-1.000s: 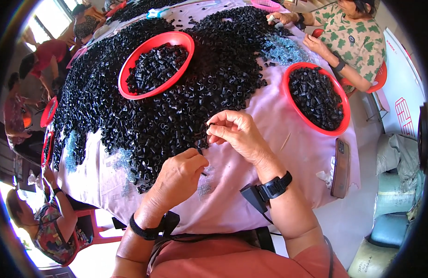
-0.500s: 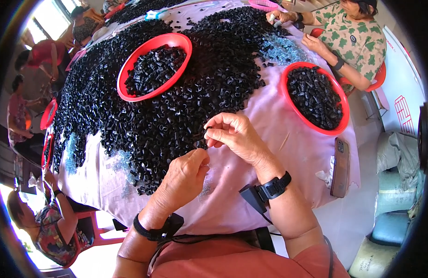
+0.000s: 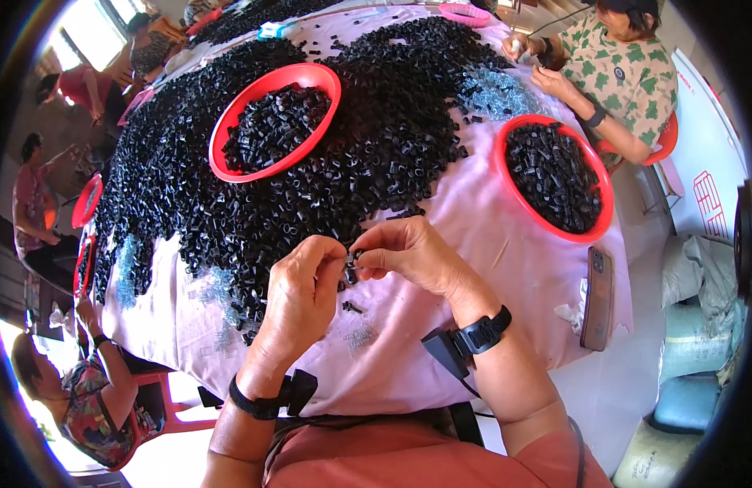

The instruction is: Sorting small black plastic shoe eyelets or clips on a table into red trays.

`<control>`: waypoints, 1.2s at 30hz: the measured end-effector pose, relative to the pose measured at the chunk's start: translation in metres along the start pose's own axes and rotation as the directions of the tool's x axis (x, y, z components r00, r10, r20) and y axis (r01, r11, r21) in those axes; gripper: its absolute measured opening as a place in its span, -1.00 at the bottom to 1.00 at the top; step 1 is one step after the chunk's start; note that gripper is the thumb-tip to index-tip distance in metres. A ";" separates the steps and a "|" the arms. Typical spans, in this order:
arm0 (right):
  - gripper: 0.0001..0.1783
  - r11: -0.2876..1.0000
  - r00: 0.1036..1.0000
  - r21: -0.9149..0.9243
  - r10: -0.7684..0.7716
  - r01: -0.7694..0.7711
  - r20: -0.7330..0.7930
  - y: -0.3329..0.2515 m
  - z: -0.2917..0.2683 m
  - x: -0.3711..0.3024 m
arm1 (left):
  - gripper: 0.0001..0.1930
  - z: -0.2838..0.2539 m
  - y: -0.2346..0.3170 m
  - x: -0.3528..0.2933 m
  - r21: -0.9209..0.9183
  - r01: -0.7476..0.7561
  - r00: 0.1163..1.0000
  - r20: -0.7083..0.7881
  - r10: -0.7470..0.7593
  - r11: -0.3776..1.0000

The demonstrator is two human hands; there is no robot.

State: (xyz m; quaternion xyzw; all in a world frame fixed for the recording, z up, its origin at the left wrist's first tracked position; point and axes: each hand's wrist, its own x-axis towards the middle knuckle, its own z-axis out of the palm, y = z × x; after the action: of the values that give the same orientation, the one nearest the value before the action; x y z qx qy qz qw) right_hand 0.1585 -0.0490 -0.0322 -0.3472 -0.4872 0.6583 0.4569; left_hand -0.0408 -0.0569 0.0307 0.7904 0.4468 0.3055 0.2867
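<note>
My left hand (image 3: 301, 294) and my right hand (image 3: 407, 259) meet over the near edge of a wide heap of small black plastic parts (image 3: 311, 203). Pinched between the fingers of both hands is a small black plastic part (image 3: 351, 260); its exact kind is too small to tell. Another black piece (image 3: 352, 307) lies alone on the pink cloth (image 3: 408, 350) just below my fingers. Near it is a small patch of clear, thin pieces (image 3: 360, 334). Each of my wrists wears a black strap with a small box.
One red basin (image 3: 220, 163) full of black parts sits on the heap, another red basin (image 3: 506, 183) to the right. A phone (image 3: 597, 297) and a thin wooden stick (image 3: 500, 254) lie on the cloth. Clear bits (image 3: 498, 93) lie near a co-worker (image 3: 620, 81). Other people sit left.
My hands have come together at the fingertips, the left turning and lifting its fingers, the right moving slightly left and down. A single black piece now shows on the cloth below them.
</note>
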 end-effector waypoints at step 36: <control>-0.82 0.995 0.999 0.086 0.051 -0.052 0.010 -0.005 0.007 -0.001 | -0.92 0.013 -0.001 0.007 0.116 -0.205 0.965 -0.143 0.220 0.972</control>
State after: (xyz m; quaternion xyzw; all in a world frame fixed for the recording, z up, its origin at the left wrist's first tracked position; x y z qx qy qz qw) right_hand 0.1542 -0.0520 -0.0253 -0.3371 -0.4509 0.6915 0.4526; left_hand -0.0291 -0.0526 0.0234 0.8211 0.3951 0.3721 0.1765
